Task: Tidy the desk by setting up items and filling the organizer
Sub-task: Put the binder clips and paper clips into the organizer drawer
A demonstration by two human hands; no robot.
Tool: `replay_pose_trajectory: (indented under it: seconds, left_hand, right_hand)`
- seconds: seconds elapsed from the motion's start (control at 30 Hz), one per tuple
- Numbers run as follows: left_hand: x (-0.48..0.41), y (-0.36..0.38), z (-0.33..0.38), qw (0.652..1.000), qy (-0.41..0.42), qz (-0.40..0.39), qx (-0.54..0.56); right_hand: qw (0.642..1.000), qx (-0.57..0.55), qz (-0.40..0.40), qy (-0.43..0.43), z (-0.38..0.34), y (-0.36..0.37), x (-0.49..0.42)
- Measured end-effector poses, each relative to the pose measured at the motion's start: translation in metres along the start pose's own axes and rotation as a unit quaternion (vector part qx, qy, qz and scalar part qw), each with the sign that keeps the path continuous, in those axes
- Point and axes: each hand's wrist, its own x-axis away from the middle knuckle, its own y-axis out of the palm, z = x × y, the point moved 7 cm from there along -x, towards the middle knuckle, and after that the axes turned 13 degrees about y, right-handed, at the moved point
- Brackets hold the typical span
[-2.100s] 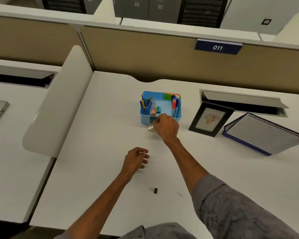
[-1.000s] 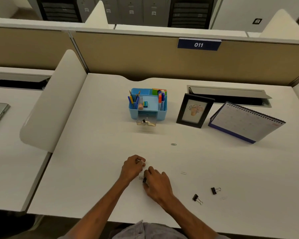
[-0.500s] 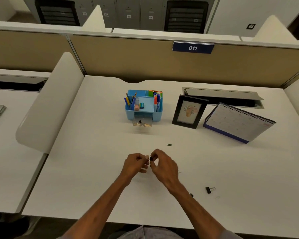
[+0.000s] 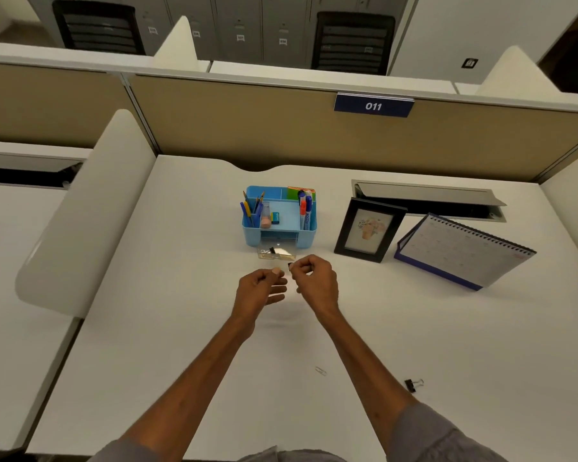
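While the right hand [image 4: 314,282] pinches a small black binder clip [image 4: 290,266] near the clear drawer [image 4: 282,255] of the blue plastic organizer [image 4: 252,237], the left hand [image 4: 259,290] curls beside it. Whether it holds anything is unclear.

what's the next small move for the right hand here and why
Probably ease the right hand forward and release the black binder clip into the clear drawer. Its fingers pinch the clip just short of the drawer, which stands pulled out of the blue organizer with another clip already inside.

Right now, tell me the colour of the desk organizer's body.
The organizer is light blue; the head view, the only one, shows it clearly.
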Motion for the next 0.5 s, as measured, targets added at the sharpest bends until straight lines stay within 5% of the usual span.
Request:
replay_pose_trajectory:
  seconds: [0.2, 0.5]
  left_hand:
    - [-0.02, -0.002, -0.007, 0.996, -0.085, -0.016, 0.03]
    - [-0.039, -0.019, -0.021, 0.987, -0.145, -0.042, 0.051]
  right_hand:
    - [0.991, 0.087, 0.101, -0.021, -0.044, 0.003, -0.029]
    - [0.973, 0.2, 0.11, -0.02, -0.059, 0.035, -0.052]
